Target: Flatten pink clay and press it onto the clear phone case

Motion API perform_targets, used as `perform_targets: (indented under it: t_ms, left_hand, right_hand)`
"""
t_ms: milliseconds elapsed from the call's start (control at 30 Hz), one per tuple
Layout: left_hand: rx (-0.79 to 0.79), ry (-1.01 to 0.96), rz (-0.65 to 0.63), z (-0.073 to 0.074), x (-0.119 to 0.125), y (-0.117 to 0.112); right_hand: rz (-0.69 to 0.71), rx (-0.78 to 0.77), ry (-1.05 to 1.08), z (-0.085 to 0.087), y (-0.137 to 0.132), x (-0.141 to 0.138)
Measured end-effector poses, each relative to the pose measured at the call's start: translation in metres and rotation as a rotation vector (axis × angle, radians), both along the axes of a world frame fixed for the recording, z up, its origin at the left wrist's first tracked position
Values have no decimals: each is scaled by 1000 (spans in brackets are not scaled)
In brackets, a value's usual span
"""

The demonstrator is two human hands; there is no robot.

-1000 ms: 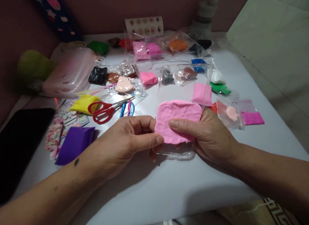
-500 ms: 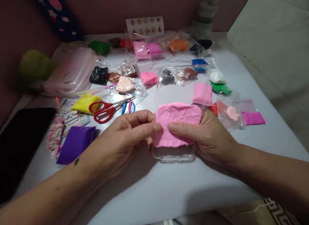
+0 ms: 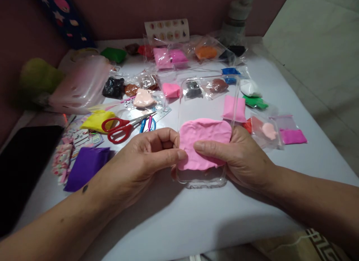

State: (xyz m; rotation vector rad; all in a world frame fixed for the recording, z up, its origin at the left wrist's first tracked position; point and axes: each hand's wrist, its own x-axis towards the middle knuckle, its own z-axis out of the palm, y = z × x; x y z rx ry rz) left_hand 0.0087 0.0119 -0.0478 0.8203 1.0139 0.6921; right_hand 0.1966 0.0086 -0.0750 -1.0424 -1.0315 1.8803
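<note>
A clear phone case (image 3: pixel 202 181) is held up above the table, upright and tilted back. Across its lower half lies a flattened sheet of pink clay (image 3: pixel 207 131) with a creased surface and uneven edges. My left hand (image 3: pixel 153 152) grips the case's left side, its thumb pressing the clay's left edge and its fingers curled at the rim. My right hand (image 3: pixel 238 152) clasps the right side, thumb flat on the middle of the clay. The right hand's fingers are hidden behind the case. Bare transparent plastic shows above and below the clay.
Red-handled scissors (image 3: pixel 119 130) lie left of the hands, near a yellow packet (image 3: pixel 98 120) and a purple packet (image 3: pixel 88 167). Several bagged clay lumps, including a pink block (image 3: pixel 234 108), spread behind. A black flat object (image 3: pixel 28 167) lies far left; a bottle (image 3: pixel 237 21) stands at the back.
My left thumb has slid slightly down along the clay's left edge. Both hands keep hold of the case, and the whole view has shifted a little.
</note>
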Motion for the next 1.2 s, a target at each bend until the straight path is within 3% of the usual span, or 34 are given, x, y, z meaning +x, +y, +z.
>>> perform_targets:
  t_ms: [467, 700, 967, 1200]
  left_hand:
    - [-35, -7, -10, -2, 0, -2]
    - [-41, 47, -15, 7, 2, -5]
    - [-11, 52, -66, -2, -2, -4]
    - [-22, 18, -120, 0, -1, -2]
  right_hand:
    - [15, -43, 64, 1, 0, 0]
    - [23, -20, 103, 0, 0, 0]
    - [30, -23, -19, 5, 1, -1]
    - [41, -15, -7, 5, 2, 0]
